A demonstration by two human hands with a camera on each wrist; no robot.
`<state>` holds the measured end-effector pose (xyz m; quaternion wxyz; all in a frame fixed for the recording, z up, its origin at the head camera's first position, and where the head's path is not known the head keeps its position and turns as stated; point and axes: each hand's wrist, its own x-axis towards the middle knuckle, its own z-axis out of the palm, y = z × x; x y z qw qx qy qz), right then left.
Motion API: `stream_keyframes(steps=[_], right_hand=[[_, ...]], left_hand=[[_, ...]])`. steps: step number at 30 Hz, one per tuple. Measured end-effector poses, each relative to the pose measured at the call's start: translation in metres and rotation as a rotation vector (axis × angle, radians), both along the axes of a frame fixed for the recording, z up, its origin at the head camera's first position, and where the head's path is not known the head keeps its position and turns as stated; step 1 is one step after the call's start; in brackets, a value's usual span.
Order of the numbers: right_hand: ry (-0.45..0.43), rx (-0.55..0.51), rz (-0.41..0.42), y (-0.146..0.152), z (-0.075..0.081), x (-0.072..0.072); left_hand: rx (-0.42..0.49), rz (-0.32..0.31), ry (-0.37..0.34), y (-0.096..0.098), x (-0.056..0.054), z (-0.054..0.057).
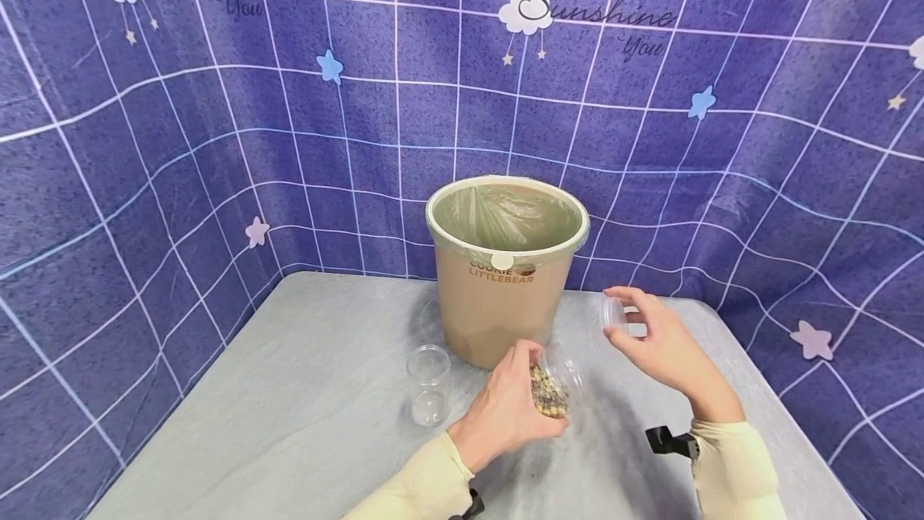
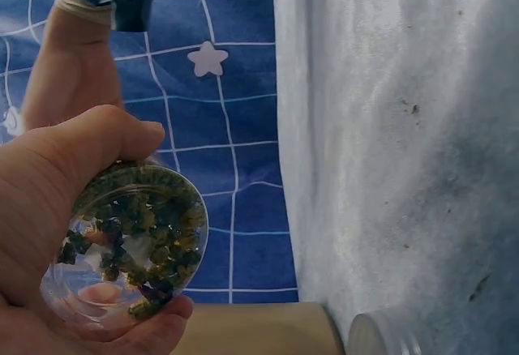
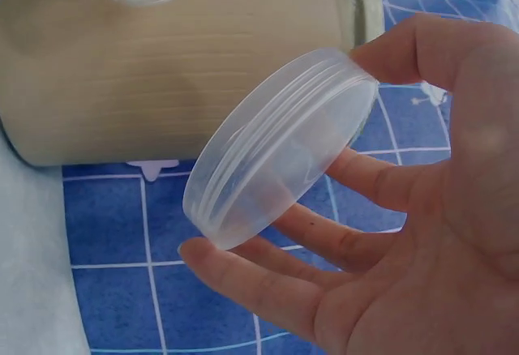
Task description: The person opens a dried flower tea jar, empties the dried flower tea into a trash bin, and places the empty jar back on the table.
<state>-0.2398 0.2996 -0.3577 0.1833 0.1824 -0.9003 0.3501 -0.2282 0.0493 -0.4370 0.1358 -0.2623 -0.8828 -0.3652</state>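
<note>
My left hand [image 1: 508, 404] grips a clear plastic jar [image 1: 556, 379] that is tilted, its mouth to the upper right. Small dried pieces [image 2: 150, 237] in yellow, green and dark tones lie inside, seen through the jar's bottom in the left wrist view. To its right, my right hand [image 1: 664, 343] holds a clear screw lid [image 3: 280, 148] by its rim between thumb and fingers, apart from the jar. A second clear jar [image 1: 429, 383], with nothing visible inside, stands on the grey-covered table [image 1: 318, 416] left of the left hand.
A beige trash bin [image 1: 498, 311] with a green liner bag [image 1: 505, 215] stands right behind the left hand. A blue grid-patterned curtain [image 1: 361, 143] closes off the back and both sides of the table.
</note>
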Motion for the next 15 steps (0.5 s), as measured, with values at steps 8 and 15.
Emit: stream_keyframes(steps=[8,15], right_hand=[[-0.013,0.1,-0.047,0.004,-0.002,-0.006],[0.029,0.22,-0.08,0.002,-0.019,-0.005]], left_hand=[[0.022,-0.008,0.021,-0.001,-0.001,0.009],[0.027,0.009,0.01,-0.006,0.001,0.016]])
